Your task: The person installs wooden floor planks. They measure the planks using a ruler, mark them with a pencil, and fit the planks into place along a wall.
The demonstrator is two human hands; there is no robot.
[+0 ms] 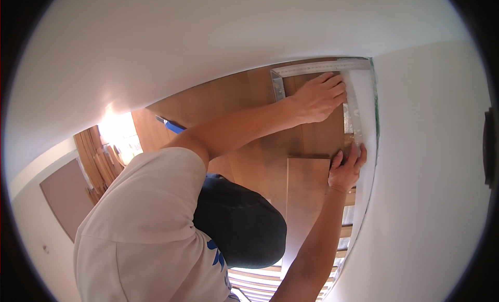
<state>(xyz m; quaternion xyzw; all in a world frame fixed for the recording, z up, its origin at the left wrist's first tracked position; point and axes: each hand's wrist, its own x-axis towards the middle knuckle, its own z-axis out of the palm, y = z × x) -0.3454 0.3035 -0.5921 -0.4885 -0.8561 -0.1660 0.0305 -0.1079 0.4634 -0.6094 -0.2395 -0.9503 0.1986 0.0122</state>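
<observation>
My left hand [323, 98] has curled fingers at the inner edge of a pale, semi-clear strip [356, 115] near the corner where two walls meet. Farther down the same strip, my right hand [348, 169] bends its thumb and fingers around the edge; the contact is partly hidden. Above the left hand, a whitish finely marked strip [312, 68] runs along the far wall. A short metal piece [278, 85] angles off its left end. Beside my right wrist lies a loose wooden plank [307, 193].
Brown floorboards [228, 102] spread to the left. On them rests a blue-handled tool [171, 125]. Wooden slats [347, 231] show along the right wall [431, 146]. A rounded shape in dark cloth [239, 221] sits between my arms. Bright light shines at the far left.
</observation>
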